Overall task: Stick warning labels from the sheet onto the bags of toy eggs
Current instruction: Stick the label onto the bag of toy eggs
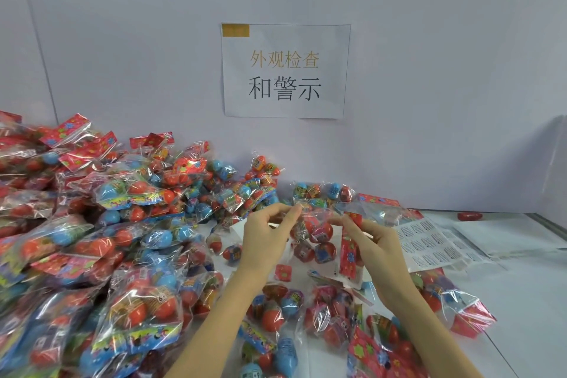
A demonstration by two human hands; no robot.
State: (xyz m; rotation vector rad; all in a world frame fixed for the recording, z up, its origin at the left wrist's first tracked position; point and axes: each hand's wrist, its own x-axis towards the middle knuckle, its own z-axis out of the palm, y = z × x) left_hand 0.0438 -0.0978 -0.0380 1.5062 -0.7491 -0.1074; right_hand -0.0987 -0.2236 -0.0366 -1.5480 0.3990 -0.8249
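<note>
Labelling step. The left hand [266, 235] and right hand [369, 242] lift a clear crinkled plastic bag of red toy eggs with a red patterned header card [319, 233] above the white desk [521, 301]; each grip pinches the film. The white sheet of printed warning labels [435, 244] lies just right. Advisably, pull the film taut and flat, then press a label onto a smooth patch. Whether a label is already on cannot be told.
</note>
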